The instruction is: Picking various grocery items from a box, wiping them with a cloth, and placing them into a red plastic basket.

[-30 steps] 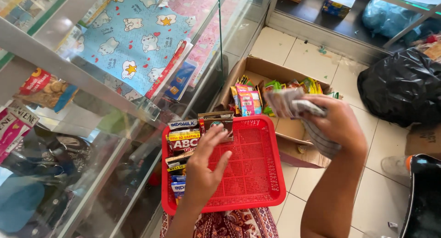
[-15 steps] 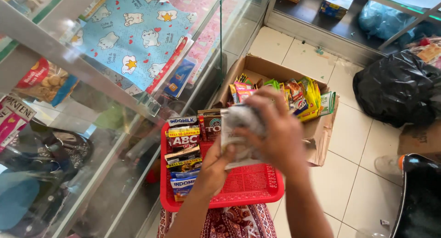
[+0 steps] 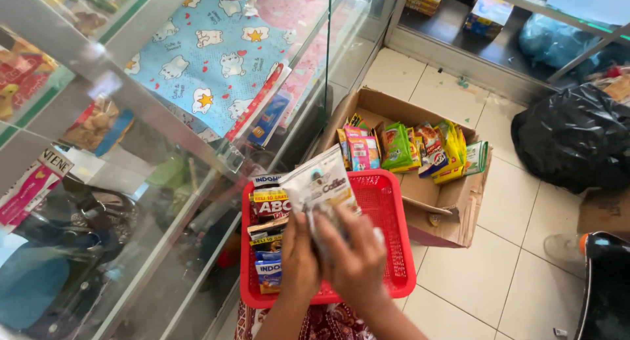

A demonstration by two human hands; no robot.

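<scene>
Both hands meet over the red plastic basket [image 3: 394, 248], which rests on the person's patterned lap, at about six o'clock in the head view. The left hand [image 3: 298, 261] and the right hand [image 3: 354, 261] together hold a strip of pale grey sachets [image 3: 319, 182]; the fingers of both are closed around its lower end, so the strip stands up and leans toward eleven o'clock, its upper sachet clear of the hands. The grip at the bottom appears chosen to keep the strip gathered above the basket. Along the basket's nine o'clock wall, a row of sachet packs [image 3: 269, 238] stands on edge, packed one behind another, leaving the mesh floor toward three o'clock bare. At one o'clock from the basket, an open cardboard box [image 3: 453, 202] sits on the tiled floor with coloured packets [image 3: 410, 146] upright inside. A glass display case [image 3: 164, 117] runs along the nine o'clock side; a black plastic bag [image 3: 571, 136] lies at two o'clock
</scene>
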